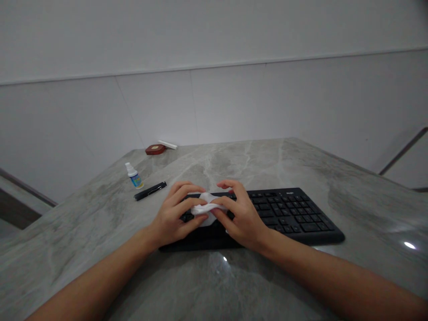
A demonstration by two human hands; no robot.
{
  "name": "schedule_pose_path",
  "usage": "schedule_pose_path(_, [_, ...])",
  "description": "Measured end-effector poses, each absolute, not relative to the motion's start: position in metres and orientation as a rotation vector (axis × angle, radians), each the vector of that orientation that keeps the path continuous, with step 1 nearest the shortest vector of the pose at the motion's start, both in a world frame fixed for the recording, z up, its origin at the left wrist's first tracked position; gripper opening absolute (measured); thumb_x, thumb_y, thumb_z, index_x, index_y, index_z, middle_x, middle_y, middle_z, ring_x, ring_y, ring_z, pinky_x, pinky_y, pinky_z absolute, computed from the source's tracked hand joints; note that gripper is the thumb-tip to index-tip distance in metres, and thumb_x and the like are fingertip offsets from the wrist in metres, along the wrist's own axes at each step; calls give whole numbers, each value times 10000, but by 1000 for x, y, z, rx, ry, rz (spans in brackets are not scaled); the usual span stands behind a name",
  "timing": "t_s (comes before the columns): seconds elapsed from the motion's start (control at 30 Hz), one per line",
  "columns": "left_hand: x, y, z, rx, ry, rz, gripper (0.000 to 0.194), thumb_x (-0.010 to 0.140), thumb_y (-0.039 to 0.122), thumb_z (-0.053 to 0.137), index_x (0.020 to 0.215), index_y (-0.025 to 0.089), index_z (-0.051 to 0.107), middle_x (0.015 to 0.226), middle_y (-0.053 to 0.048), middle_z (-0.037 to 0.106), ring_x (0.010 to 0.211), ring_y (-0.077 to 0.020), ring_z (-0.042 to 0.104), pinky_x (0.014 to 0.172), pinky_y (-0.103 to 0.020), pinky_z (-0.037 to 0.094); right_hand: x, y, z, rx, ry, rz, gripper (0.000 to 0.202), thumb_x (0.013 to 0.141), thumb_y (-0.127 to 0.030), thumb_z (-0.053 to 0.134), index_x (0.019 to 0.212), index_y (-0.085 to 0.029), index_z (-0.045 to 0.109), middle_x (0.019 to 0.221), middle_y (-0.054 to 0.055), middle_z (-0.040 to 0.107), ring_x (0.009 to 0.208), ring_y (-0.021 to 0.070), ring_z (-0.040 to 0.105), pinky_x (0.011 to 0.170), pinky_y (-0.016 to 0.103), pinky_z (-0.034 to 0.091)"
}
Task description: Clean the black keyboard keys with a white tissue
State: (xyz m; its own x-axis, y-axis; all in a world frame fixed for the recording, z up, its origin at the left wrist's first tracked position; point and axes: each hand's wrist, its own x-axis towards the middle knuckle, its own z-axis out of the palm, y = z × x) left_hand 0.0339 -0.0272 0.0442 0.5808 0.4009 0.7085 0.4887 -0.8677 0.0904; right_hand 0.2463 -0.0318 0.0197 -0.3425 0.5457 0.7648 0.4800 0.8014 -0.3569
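A crumpled white tissue [207, 208] is pinched between both hands, just above a black keyboard [294, 209]. My left hand [177, 211] grips its left side with thumb and fingers. From the other side, my right hand [242, 214] holds the tissue between thumb and index finger, its other fingers curled above the keys. The keyboard lies flat on the table; its left part is mostly hidden under my hands, while the number pad at the right shows.
Left of the keyboard, a black pen [150, 191] lies near a small white spray bottle [134, 176] with a blue and yellow label. A red-brown case [155, 149] and a white bar-shaped item [167, 144] rest at the back of the grey marbled table [267, 165], before a pale wall.
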Motion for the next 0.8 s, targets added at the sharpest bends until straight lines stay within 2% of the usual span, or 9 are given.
schedule_pose_path(0.13, [34,-26,45,-2699,-748,-1216,17,853,186,630,849,185,646,1093,-98,655,1050,-255,558,918,-453,471,246,-33,22,-729,-1968,91,147,896,-241,546,960,-190,668,1184,124,511,1139,261,497,932,463,459])
schedule_pose_path(0.23, [35,-27,46,-2732,-703,-1303,86,841,146,627,760,176,625,1032,-93,680,1039,-255,569,911,-445,480,246,-33,24,-689,-1953,120,134,906,-223,527,962,-178,641,1143,120,545,1104,240,519,921,429,457])
schedule_pose_path(0.37, [37,-31,45,-2938,-881,-1494,36,871,180,606,845,167,628,967,-92,683,958,-229,623,848,-379,519,247,-33,24,-663,-1940,204,117,928,-218,481,922,-178,591,874,59,625,852,183,581,792,354,472])
schedule_pose_path(0.43, [37,-33,42,-3050,-1085,-1558,87,880,251,615,902,168,626,924,-75,679,845,-196,644,746,-319,541,248,-33,23,-685,-1923,230,113,929,-229,484,912,-180,585,794,35,629,761,167,580,734,330,462])
schedule_pose_path(0.57, [37,-34,35,-3141,-1458,-1643,167,875,344,628,902,181,609,703,4,619,586,-123,575,494,-209,466,248,-33,21,-760,-1868,344,132,929,-261,504,932,-183,610,819,28,672,758,160,605,703,298,457])
schedule_pose_path(0.7, [40,-32,32,-3192,-1566,-1669,244,849,378,651,993,189,591,744,2,613,604,-124,563,495,-202,461,247,-33,21,-840,-1862,485,163,929,-286,505,929,-184,633,797,18,675,720,150,608,658,276,448])
schedule_pose_path(0.8, [41,-32,33,-3122,-1606,-1570,243,875,396,591,886,154,608,680,7,559,570,-110,498,474,-191,415,246,-33,20,-819,-1899,506,170,925,-291,511,966,-183,636,807,20,675,719,150,605,651,272,442])
